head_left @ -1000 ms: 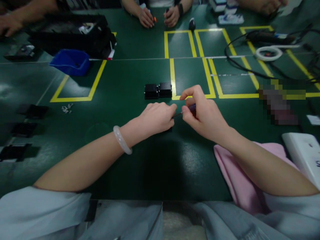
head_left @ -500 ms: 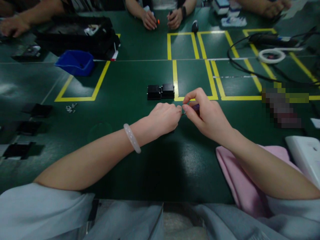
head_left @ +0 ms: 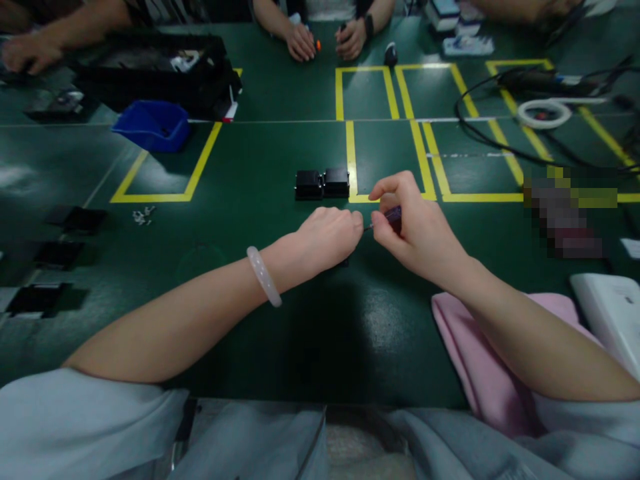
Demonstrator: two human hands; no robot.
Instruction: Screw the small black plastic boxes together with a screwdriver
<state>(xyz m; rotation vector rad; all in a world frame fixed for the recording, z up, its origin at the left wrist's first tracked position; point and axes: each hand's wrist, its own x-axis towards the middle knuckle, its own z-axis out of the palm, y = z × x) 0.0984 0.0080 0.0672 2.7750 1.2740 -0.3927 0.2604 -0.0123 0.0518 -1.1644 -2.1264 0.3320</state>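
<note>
My left hand [head_left: 327,239] is curled into a fist on the green table [head_left: 260,200], closed over a small black part whose edge shows under the fingers. My right hand [head_left: 417,230] pinches a small purple-handled screwdriver [head_left: 393,215]; its thin shaft points left at the left hand's fingertips. A pale bangle [head_left: 263,276] sits on my left wrist. Two black box-shaped parts [head_left: 322,183] lie side by side just beyond my hands.
A blue bin [head_left: 153,125] and black tray [head_left: 155,67] stand far left. Small screws [head_left: 143,215] and flat black parts [head_left: 60,253] lie at left. A pink cloth [head_left: 475,360] and white device [head_left: 607,313] are at right. Cables [head_left: 500,133] run far right. Other people's hands [head_left: 325,40] work opposite.
The view shifted slightly. My hands drew a little closer together, and the screwdriver's tip now sits at the left hand's fingers.
</note>
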